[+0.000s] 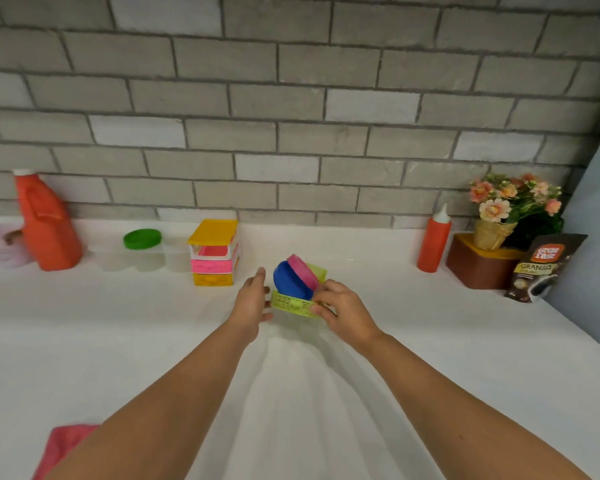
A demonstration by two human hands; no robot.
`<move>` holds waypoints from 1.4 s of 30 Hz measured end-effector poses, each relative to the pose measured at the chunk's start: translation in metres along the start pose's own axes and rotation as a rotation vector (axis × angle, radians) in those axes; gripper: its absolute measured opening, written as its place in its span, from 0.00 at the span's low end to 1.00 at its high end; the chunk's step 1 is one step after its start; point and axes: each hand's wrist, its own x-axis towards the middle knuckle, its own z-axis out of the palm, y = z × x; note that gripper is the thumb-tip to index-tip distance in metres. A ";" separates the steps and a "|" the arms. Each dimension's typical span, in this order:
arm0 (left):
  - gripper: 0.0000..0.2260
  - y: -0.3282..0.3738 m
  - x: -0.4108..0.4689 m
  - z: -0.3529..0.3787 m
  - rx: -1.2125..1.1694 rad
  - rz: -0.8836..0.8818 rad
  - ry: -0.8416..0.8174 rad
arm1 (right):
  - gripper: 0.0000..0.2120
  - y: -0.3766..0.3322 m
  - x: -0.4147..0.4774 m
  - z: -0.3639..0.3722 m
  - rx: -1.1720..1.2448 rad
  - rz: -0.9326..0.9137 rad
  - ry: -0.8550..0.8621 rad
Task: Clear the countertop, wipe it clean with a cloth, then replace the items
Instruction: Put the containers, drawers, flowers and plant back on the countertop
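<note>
A small yellow-green perforated basket [290,304] sits mid-counter on the white countertop [413,323]. It holds a blue lid [288,280] and a pink lid [303,270] standing on edge. My right hand [343,311] grips the basket's right front rim. My left hand [252,299] is flat against the basket's left side, fingers extended. A pink cloth [65,445] lies at the near left edge, partly hidden by my left forearm.
Along the brick wall stand an orange jug [47,226], clear tubs with a green lid [142,239], stacked coloured boxes [214,252], a red squeeze bottle [433,242], a brown box [475,265] bearing potted flowers [513,206], and a coffee pouch [542,268].
</note>
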 end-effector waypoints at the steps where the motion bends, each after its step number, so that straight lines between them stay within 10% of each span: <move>1: 0.19 0.002 -0.004 -0.017 -0.053 -0.040 -0.031 | 0.06 -0.015 0.004 0.009 0.008 -0.020 0.002; 14: 0.27 0.008 -0.016 -0.205 -0.342 -0.075 -0.219 | 0.12 -0.164 0.042 0.120 0.101 -0.149 -0.107; 34: 0.18 0.012 0.045 -0.296 -0.263 0.070 -0.097 | 0.08 -0.198 0.141 0.189 0.287 -0.181 -0.124; 42: 0.15 0.029 0.078 -0.342 -0.152 0.025 -0.205 | 0.33 -0.229 0.208 0.210 0.271 0.077 -0.417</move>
